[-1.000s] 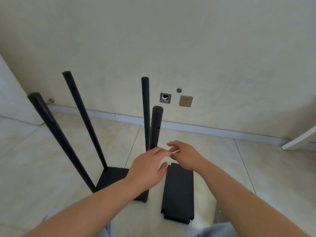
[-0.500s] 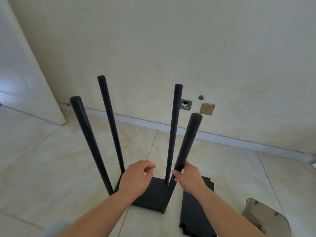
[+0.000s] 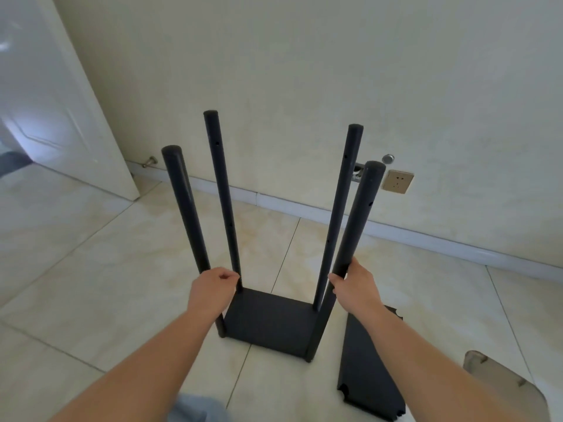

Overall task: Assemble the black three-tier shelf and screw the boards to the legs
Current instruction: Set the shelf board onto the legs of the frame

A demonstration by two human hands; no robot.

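Tiled floor (image 3: 91,269): both hands had moved apart; left hand (image 3: 213,289) and right hand (image 3: 353,284) each clamped a near leg of the frame (image 3: 271,318), steadying it; spare board (image 3: 370,373) right of it.

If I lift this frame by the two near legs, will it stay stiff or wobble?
Probably some wobble: the four legs join only at the bottom board, their tops free. It likely tips easily, being tall over a small base. Left hand and right hand grip low.

Four black round legs (image 3: 355,220) are stood upright at the corners of a black board (image 3: 271,322) laid on the floor. A second black board (image 3: 367,376) with notched corners is laid flat just beside it.
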